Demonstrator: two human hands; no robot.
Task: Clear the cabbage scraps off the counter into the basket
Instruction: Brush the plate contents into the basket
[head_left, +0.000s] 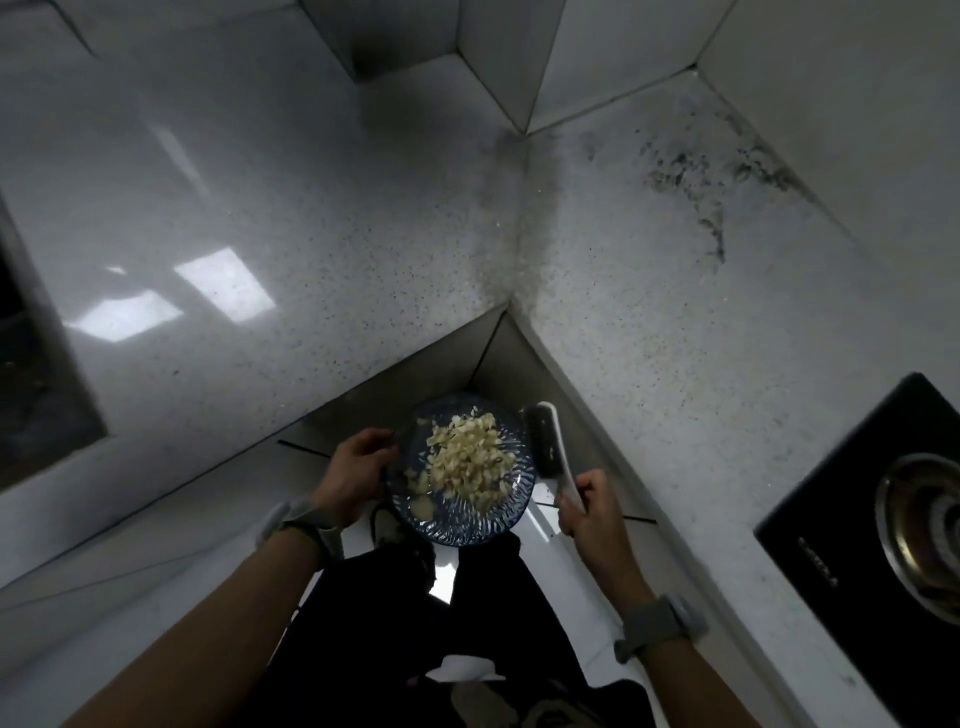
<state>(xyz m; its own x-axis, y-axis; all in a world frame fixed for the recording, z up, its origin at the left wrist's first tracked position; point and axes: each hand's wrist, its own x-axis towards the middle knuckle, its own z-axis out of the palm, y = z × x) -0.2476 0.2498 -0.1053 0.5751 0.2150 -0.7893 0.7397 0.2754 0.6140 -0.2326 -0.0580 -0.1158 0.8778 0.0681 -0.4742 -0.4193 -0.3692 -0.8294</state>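
Observation:
A pile of pale chopped cabbage scraps (467, 462) lies on a blue patterned glass plate (462, 522), held below the inner corner of the L-shaped counter. My left hand (353, 475) grips the plate's left rim. My right hand (589, 501) holds the white handle of a brush (545, 441), whose dark bristles sit just right of the plate. No basket is in view. The speckled white counter (363, 249) shows no scraps that I can make out.
A black gas stove (883, 530) sits on the counter at the right. A dark sink opening (36, 374) is at the left edge. Dark stains (696, 182) mark the counter near the right wall. White tiled walls meet at the back corner. My legs and white floor lie below.

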